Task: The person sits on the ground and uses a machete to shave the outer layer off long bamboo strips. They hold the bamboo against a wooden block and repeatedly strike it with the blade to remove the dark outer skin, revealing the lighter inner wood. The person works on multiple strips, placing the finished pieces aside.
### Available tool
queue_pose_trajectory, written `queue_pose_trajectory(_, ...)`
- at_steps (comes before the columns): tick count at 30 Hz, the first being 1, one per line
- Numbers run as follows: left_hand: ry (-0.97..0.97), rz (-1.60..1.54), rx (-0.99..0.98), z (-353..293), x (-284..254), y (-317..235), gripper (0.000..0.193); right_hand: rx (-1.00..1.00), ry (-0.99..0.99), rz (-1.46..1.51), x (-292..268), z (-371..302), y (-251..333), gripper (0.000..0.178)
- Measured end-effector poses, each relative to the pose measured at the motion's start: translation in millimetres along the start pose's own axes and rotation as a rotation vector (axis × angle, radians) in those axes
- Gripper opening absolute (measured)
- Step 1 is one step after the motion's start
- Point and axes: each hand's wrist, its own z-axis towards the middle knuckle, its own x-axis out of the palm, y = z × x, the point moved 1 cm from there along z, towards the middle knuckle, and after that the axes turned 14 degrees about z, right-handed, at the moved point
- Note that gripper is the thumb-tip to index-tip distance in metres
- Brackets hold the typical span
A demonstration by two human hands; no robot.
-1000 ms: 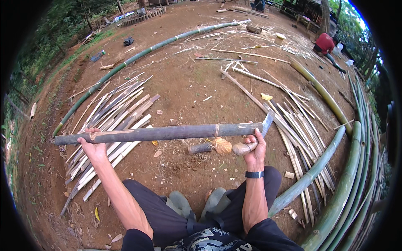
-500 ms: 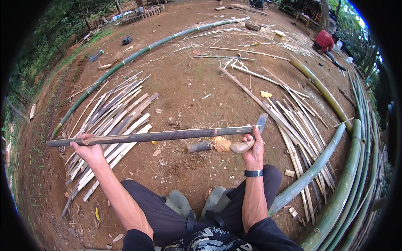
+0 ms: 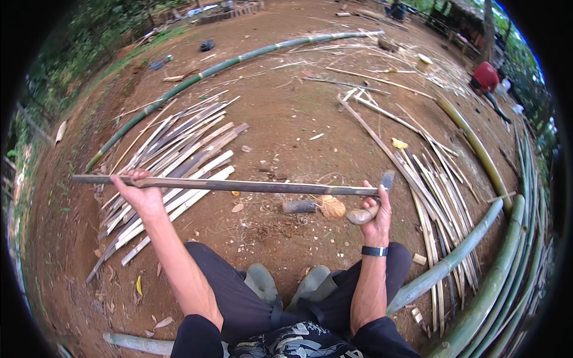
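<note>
A long dark bamboo slat [image 3: 256,186] lies almost level across in front of me, held above the ground at both ends. Its left part rests in my left hand [image 3: 143,194], fingers curled round it and the tip sticking out beyond. At the other end, my right hand [image 3: 376,218] pinches the slat's tip. That same hand also grips a knife by its wooden handle [image 3: 362,215], with the short blade [image 3: 388,178] pointing up past the thumb. On the ground behind the slat are a short dark cylindrical piece [image 3: 299,206] and a dry brown leaf [image 3: 332,206].
A fanned pile of split bamboo slats [image 3: 179,143] lies at left, another [image 3: 441,197] at right. Thick green bamboo poles [image 3: 486,286] line the right side. One long green pole [image 3: 197,77] curves across the back. A person in red [image 3: 486,76] crouches far right.
The slat has been rolled about its length and now shows a narrower face. Both hands keep hold of it. The whole view has shifted, so ground objects appear farther right.
</note>
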Motion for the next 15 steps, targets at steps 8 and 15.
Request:
queue_pose_trajectory(8,-0.011,-0.048,-0.055,-2.1,11.1,19.7,0.039,0.007,-0.03,-0.096,-24.1,7.6,13.5,0.048)
queue_pose_trajectory(15,-0.033,0.021,0.019,-13.0,8.6,10.5,0.035,0.163,-0.086,0.047,-33.2,10.5,8.1,0.048)
